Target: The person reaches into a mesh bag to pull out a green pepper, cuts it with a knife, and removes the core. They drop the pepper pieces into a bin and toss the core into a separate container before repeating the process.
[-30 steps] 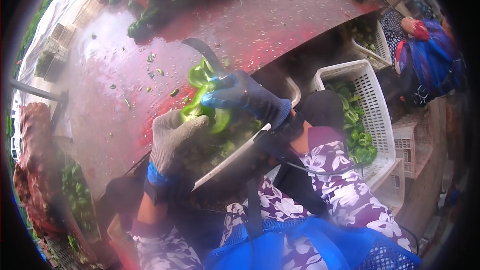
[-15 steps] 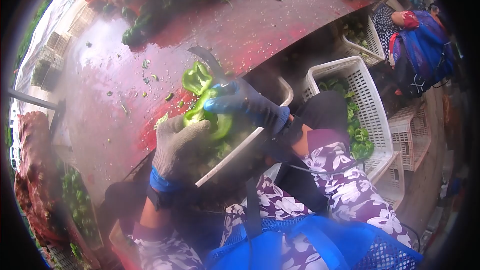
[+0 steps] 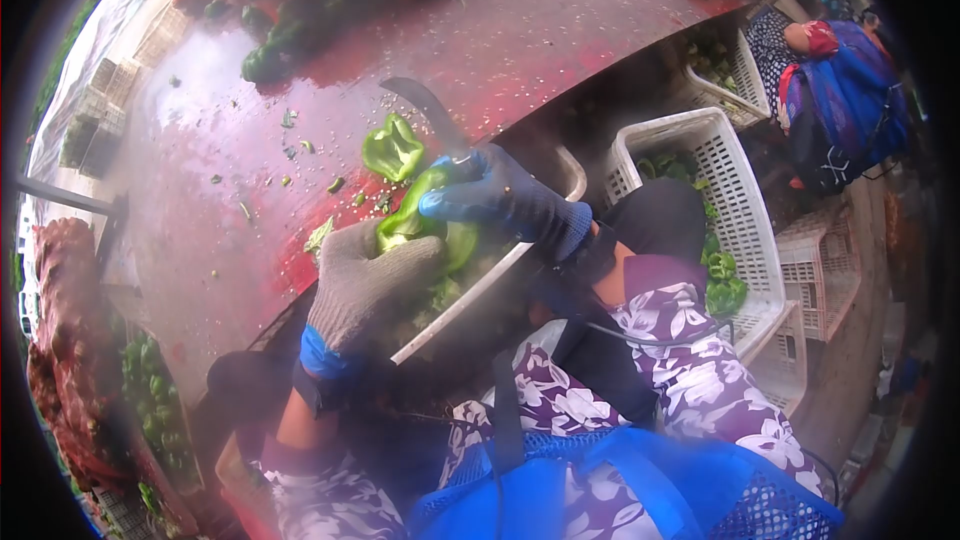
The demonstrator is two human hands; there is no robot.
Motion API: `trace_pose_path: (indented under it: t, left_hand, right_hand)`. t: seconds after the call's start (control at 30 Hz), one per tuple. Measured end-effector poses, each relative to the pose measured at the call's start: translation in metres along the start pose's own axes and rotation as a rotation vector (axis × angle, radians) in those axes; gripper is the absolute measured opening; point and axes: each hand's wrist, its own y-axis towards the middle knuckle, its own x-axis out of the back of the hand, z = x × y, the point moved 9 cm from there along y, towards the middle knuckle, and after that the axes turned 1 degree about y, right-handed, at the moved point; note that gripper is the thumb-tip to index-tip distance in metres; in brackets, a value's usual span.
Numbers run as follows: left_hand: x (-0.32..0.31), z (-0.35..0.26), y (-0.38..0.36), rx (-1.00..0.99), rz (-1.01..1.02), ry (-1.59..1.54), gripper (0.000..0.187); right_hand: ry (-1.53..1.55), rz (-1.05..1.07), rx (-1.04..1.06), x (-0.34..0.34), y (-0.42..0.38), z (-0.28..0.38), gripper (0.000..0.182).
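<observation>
My left hand (image 3: 368,278), in a grey knitted glove with a blue cuff, is closed around a cut green bell pepper (image 3: 408,218). In a blue-palmed dark glove, my right hand (image 3: 505,202) grips a curved-blade knife (image 3: 422,102), the blade pointing up and left. Its blue thumb presses against the same pepper. The knife's handle is hidden inside the fist. Just beyond both hands, a hollow pepper half (image 3: 393,148) lies at the table's near edge. Below the hands is a container with a pale rim (image 3: 460,305) and green pieces inside, partly blurred.
Seeds and scraps litter the red table (image 3: 250,270). Whole green peppers (image 3: 265,62) spill from a net sack at the back. A white crate (image 3: 745,200) with peppers stands at my right. Another person (image 3: 835,90) sits farther right. A red net sack (image 3: 70,340) is at left.
Both hands, with the pepper and knife, have shifted slightly to the right. The left hand has also risen a little. Each hand keeps its hold.
</observation>
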Motion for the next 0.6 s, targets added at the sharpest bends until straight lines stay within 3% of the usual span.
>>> trace_pose_path:
  t: [0.07,0.17,0.27,0.37,0.57,0.6]
  left_hand:
    - [0.002,0.002,0.001,-0.03,0.003,-0.02,0.024]
    - [-0.002,0.007,0.002,-0.099,0.002,-0.411,0.023]
    - [0.0,0.004,0.004,-0.124,-0.013,-0.499,0.028]
    - [-0.004,-0.007,0.003,-0.151,-0.09,-0.361,0.024]
    - [0.019,-0.015,0.028,-0.345,-0.309,0.722,0.022]
    - [0.02,-0.013,0.032,-0.399,-0.329,0.74,0.022]
  right_hand:
    - [0.009,0.017,0.026,0.003,0.001,0.0,0.019]
    - [0.038,0.005,0.039,-0.001,-0.004,0.01,0.02]
    - [0.075,-0.025,0.022,-0.005,-0.003,0.015,0.02]
    - [0.03,-0.086,0.04,-0.001,-0.008,0.01,0.02]
    - [-0.317,-0.264,0.213,0.005,-0.007,0.009,0.021]
    - [-0.383,-0.288,0.246,0.007,-0.009,0.007,0.022]
